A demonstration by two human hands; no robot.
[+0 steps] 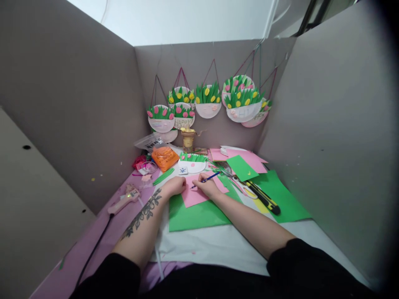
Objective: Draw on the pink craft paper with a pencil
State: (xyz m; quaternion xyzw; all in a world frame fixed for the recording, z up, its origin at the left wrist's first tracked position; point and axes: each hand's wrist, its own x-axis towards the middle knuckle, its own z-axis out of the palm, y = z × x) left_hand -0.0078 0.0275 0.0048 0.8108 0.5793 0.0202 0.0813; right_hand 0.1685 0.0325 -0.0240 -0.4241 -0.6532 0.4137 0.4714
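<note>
Grey panels (199, 54) box in the table (93, 249), paper flower baskets (208, 109) strung along the back, & we're live! R hand (205, 187) has its fingers clamped on a blue pencil (213, 176), prob. a pencil, small at this range. It's over the pink sheet (196, 199), tip aimed left & toward the wearer, long axis slanting up to its far-right end. L hand (178, 185), fingers curled together, rests at the sheet's left edge. Green sheet (193, 218) underneath! Out right, scissors (246, 189) w/ pink-and-white handles, then a black-and-yellow cutter (264, 199); far left, a pink glue gun (124, 201).
</note>
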